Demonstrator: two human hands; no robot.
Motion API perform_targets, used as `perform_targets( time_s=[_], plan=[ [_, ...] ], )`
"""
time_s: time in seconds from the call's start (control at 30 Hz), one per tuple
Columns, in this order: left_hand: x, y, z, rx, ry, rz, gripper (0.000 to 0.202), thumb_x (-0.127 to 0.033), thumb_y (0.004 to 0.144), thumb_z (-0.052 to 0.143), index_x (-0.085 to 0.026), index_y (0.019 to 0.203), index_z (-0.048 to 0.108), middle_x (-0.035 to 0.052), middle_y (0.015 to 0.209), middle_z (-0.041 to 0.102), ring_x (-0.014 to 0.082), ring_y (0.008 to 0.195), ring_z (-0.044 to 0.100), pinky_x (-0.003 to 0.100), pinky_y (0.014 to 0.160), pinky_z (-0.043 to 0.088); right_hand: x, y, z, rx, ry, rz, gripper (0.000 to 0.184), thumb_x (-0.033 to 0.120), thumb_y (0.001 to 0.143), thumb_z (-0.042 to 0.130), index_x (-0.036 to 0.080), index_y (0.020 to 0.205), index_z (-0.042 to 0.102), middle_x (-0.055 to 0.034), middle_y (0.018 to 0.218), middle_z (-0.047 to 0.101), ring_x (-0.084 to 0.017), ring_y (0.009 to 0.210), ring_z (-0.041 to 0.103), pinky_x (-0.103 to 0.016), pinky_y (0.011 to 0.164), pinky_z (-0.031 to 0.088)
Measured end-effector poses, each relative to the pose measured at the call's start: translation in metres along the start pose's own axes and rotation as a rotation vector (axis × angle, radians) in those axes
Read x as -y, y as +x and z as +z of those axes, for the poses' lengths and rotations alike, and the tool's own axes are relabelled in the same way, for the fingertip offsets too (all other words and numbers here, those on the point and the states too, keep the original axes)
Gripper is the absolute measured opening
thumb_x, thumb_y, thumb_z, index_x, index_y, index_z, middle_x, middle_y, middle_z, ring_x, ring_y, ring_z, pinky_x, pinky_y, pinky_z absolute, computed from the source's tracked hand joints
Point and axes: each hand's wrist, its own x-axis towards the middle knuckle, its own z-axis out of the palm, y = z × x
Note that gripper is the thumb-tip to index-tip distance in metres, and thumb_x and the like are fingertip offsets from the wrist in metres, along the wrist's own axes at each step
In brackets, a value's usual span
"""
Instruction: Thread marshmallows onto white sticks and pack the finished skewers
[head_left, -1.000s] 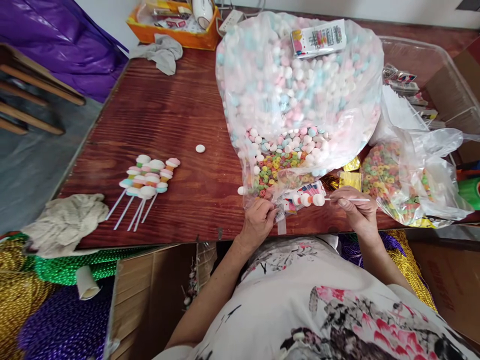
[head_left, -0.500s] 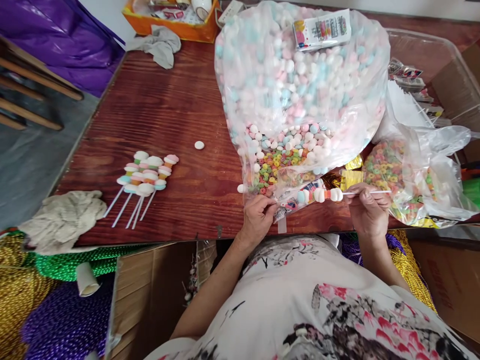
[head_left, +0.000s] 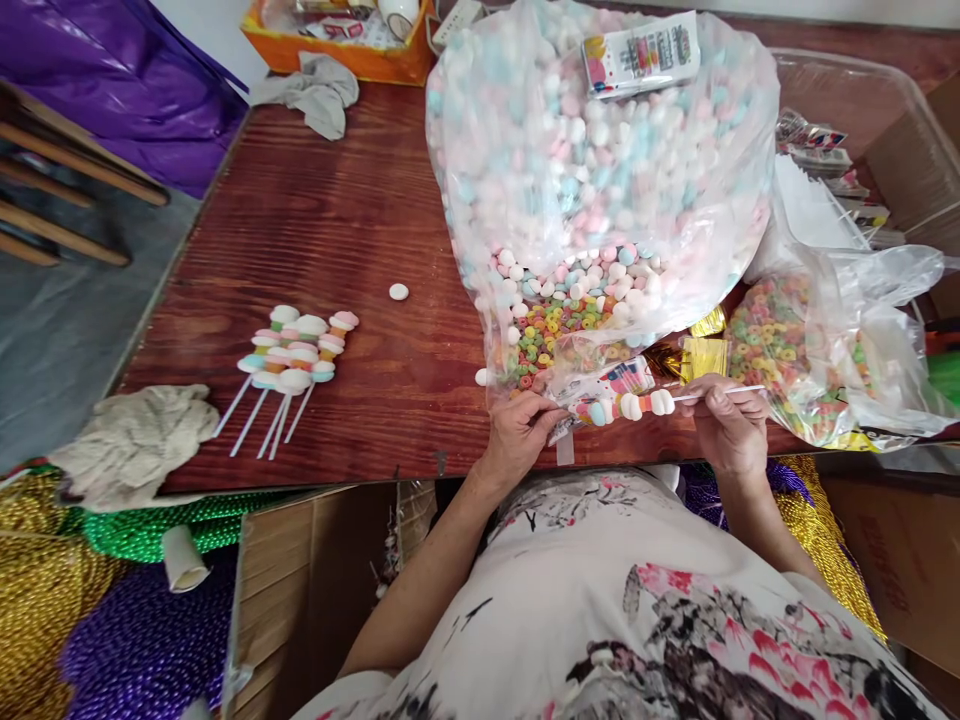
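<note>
Between the thumb and fingers of my right hand (head_left: 731,425) is the white stick of a marshmallow skewer (head_left: 634,406), held level with its candy end pointing left. Pastel marshmallows and orange rings are threaded on it. My left hand (head_left: 517,440) is closed on the edge of a small clear printed bag (head_left: 626,376) at the table's front edge. The skewer's tip lies close to those fingers, over or inside the bag; I cannot tell which. Behind both hands, loose marshmallows and colourful candy rings (head_left: 559,325) lie at the mouth of a big clear marshmallow bag (head_left: 600,150).
Several finished skewers (head_left: 292,355) lie at left by a crumpled cloth (head_left: 139,440). One white marshmallow (head_left: 398,292) sits alone mid-table. At right are a bag of candy rings (head_left: 772,340), gold twist ties (head_left: 703,358) and a clear bin (head_left: 892,110). An orange box (head_left: 337,60) stands behind.
My right hand has moved slightly left, bringing the skewer's candy end closer to my left hand and a little lower. My left hand stays at the bag.
</note>
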Motion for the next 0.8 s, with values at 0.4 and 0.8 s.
perform_targets(
  time_s=[0.4,0.8],
  plan=[
    [0.013,-0.001,-0.005,0.161,0.210,0.363,0.015,-0.019,0.093,0.055,-0.021,0.087,0.068,0.0044,0.082,0.069,0.0165,0.079,0.062,0.035,0.086,0.054,0.002,0.006,0.005,-0.130,0.058,0.061,0.009,0.027,0.078,0.075,0.022,0.071,0.074,-0.0002,0.073,0.072,-0.013,0.061,0.064,-0.027,0.055,0.052],
    [0.020,0.002,-0.011,0.129,0.093,0.513,0.018,-0.011,0.092,0.052,-0.016,0.101,0.067,0.0083,0.090,0.071,0.0147,0.085,0.065,0.031,0.087,0.056,0.011,0.007,0.006,0.058,-0.049,-0.082,0.010,0.025,0.084,0.069,0.023,0.080,0.078,-0.0030,0.078,0.072,-0.018,0.070,0.067,-0.035,0.069,0.057]
  ],
)
